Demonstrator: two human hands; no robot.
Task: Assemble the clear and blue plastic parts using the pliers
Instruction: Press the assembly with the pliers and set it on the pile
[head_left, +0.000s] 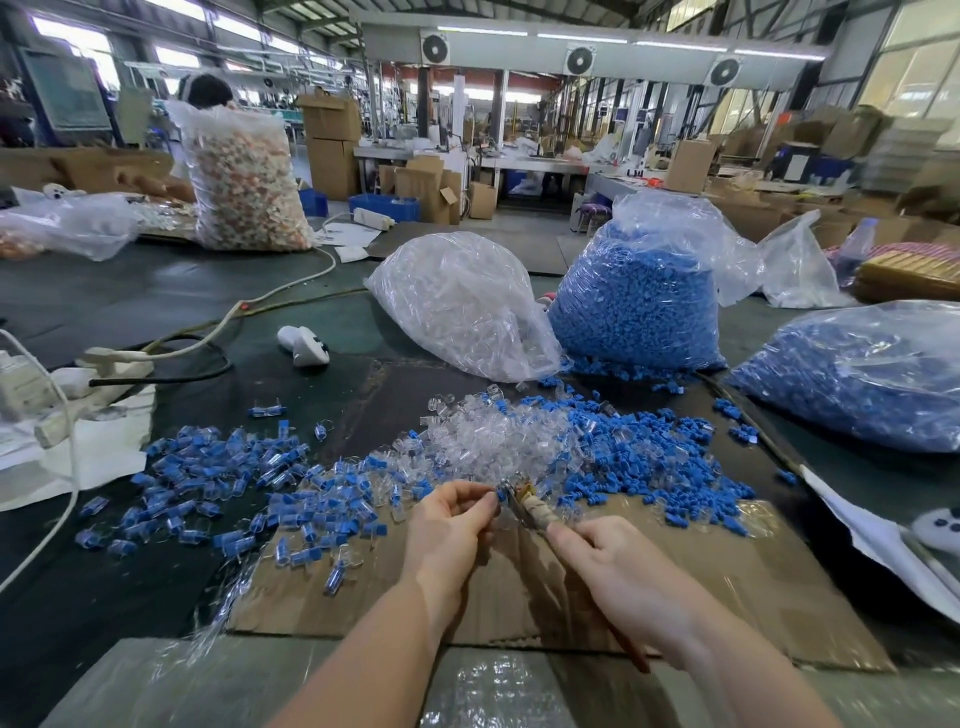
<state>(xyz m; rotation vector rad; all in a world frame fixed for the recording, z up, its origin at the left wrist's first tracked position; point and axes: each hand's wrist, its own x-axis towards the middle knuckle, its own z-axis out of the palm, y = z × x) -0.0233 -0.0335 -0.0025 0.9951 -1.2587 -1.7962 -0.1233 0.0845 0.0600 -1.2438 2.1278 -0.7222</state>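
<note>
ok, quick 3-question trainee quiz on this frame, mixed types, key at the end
1. True or false: the right hand holds the pliers.
2. The pile of assembled pieces lies on which side of the cardboard sheet? A) left B) right C) far edge
3. Fill in: the left hand pinches a small part at the pliers' ____.

Key: 1 true; 2 A; 3 tip
</note>
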